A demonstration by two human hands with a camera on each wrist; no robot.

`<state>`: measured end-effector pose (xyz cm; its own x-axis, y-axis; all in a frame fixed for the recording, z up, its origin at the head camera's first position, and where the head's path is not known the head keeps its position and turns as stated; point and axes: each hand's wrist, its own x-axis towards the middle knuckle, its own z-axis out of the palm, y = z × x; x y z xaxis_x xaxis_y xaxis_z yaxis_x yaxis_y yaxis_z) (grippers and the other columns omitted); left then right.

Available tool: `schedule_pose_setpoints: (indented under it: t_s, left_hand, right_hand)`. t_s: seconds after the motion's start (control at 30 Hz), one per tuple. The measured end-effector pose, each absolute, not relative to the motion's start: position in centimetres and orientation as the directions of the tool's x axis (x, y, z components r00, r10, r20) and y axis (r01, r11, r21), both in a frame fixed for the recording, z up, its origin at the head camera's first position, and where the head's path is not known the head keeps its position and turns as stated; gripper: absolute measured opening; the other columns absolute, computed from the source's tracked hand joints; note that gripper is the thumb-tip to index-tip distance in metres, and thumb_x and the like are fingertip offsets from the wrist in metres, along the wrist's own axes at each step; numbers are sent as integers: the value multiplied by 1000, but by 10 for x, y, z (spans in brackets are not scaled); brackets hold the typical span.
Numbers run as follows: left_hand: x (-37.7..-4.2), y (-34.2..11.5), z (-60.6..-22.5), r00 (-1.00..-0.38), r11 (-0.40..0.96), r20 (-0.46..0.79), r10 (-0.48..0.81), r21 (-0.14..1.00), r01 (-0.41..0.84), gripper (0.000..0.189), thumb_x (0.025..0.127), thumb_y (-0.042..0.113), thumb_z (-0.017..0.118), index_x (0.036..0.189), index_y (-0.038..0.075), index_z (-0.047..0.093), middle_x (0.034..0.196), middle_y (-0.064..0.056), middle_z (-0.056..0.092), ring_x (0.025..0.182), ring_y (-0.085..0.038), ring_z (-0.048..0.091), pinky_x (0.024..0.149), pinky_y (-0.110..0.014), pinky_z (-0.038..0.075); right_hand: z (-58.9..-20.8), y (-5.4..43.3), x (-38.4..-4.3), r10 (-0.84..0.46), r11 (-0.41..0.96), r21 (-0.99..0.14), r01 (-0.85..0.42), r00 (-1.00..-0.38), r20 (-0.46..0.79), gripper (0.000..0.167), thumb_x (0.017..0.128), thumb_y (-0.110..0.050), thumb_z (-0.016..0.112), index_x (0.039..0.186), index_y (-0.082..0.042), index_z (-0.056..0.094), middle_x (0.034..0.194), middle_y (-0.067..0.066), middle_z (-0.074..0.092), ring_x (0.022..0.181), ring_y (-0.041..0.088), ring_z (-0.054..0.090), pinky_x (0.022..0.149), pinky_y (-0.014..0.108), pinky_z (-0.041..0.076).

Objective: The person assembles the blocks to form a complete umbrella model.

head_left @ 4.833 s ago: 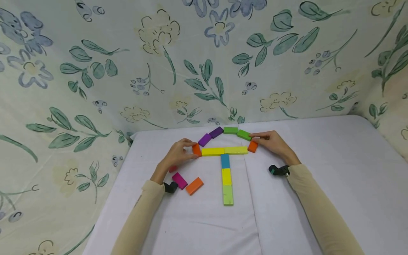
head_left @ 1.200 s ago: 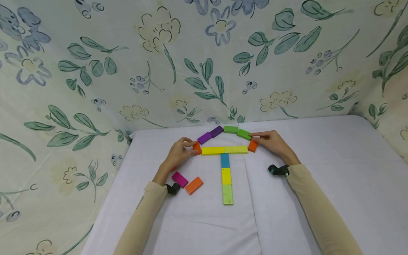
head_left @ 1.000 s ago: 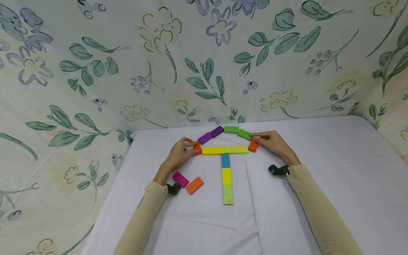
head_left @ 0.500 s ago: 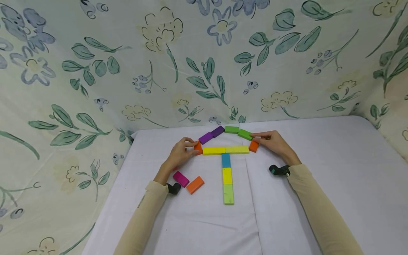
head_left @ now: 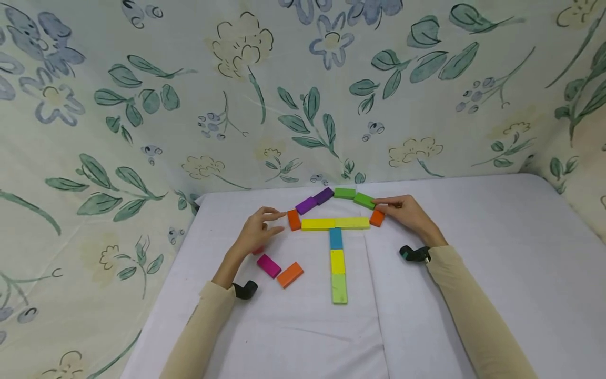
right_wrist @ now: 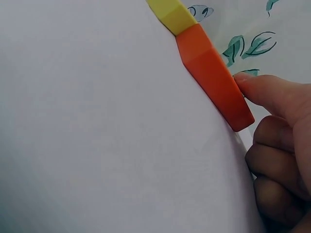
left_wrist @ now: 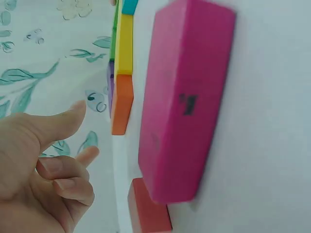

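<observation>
Flat coloured blocks form an umbrella-like shape on a white cloth. My left hand [head_left: 255, 231] is just left of the tilted orange block [head_left: 294, 220], thumb and index finger spread apart and holding nothing. In the left wrist view, the magenta block [left_wrist: 187, 102] looms close beside that hand. With index finger and thumb, my right hand [head_left: 409, 213] pinches the end of the right green block [head_left: 363, 200]. Its thumb passes close by the right orange block [right_wrist: 214, 73], and the other fingers are curled. The far side of this grip is hidden.
Two purple blocks [head_left: 314, 200] and another green block [head_left: 344, 193] continue the arc. Yellow blocks [head_left: 318, 225] form the crossbar above a stem with a blue block [head_left: 335, 238] on top. A loose orange block [head_left: 290, 275] and a red block [left_wrist: 148, 208] lie at left.
My left hand has let go of the left orange block and drawn back to the left, its fingers parting. The right hand and the blocks stay where they were.
</observation>
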<state>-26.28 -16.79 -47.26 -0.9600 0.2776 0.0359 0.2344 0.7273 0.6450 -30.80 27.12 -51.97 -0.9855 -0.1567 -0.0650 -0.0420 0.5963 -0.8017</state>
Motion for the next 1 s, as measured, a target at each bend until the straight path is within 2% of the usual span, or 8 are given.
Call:
schedule_pose_setpoints:
  t_s: [0.07,0.23,0.37,0.43,0.6,0.73,0.9,1.0]
  left_hand:
    - [-252,-172,-470,-960,733,29,278,640,231,40,96,22,76,136,18,70,138,-11,60,70,-22,45,64,-25,38]
    - [-221,-175,-468,-947,729,43,319,626,275,41,92,21,80,132,16,73,130,-10,64,77,-17,49,65,-21,39]
    - [-196,-172,-469,-933,717,63,353,622,313,44,88,21,84,130,14,74,126,-10,67,65,-13,44,59,-20,36]
    - [-186,-168,-470,-934,716,72,351,622,317,46,86,21,85,130,13,74,124,-10,68,66,-11,44,59,-20,36]
    - [-167,-158,-474,-948,694,67,311,666,274,49,84,18,87,131,13,73,121,-11,68,68,-9,43,59,-19,35]
    - [-161,-154,-481,-957,678,41,286,697,232,52,83,19,88,132,13,72,120,-10,68,64,-7,40,57,-18,33]
    - [-158,-151,-486,-965,697,9,261,690,195,53,79,20,91,129,12,74,116,-5,68,78,-11,50,63,-18,38]
    - [-156,-148,-484,-962,714,24,273,665,219,48,78,16,91,124,11,77,111,-4,69,85,-15,54,67,-19,41]
  right_hand:
    - [-519,271,-309,-158,595,-803,-41,-985,-67,41,99,-43,69,133,-21,72,117,12,67,91,24,46,73,33,35]
    - [-518,270,-310,-157,591,-806,-32,-985,-76,41,99,-44,69,133,-21,72,124,12,68,93,25,47,75,35,35]
    - [-518,270,-310,-156,593,-805,-24,-984,-85,43,99,-45,68,134,-20,71,129,13,67,96,26,47,78,36,34]
    - [-517,270,-310,-154,593,-805,-21,-984,-88,44,99,-45,68,134,-20,71,131,14,67,97,27,47,80,37,34]
    - [-517,271,-309,-154,593,-805,-22,-984,-87,44,99,-46,68,134,-19,71,133,14,67,97,26,47,80,37,35]
    - [-517,271,-309,-159,592,-805,-28,-984,-83,44,99,-45,68,135,-18,71,134,15,67,98,26,47,80,37,35]
    - [-516,270,-310,-158,598,-801,-24,-983,-89,43,100,-43,67,135,-18,71,136,16,66,100,27,48,81,38,35]
    - [-516,271,-310,-156,604,-797,-24,-984,-89,42,100,-42,67,135,-18,70,136,16,67,99,27,48,81,38,35]
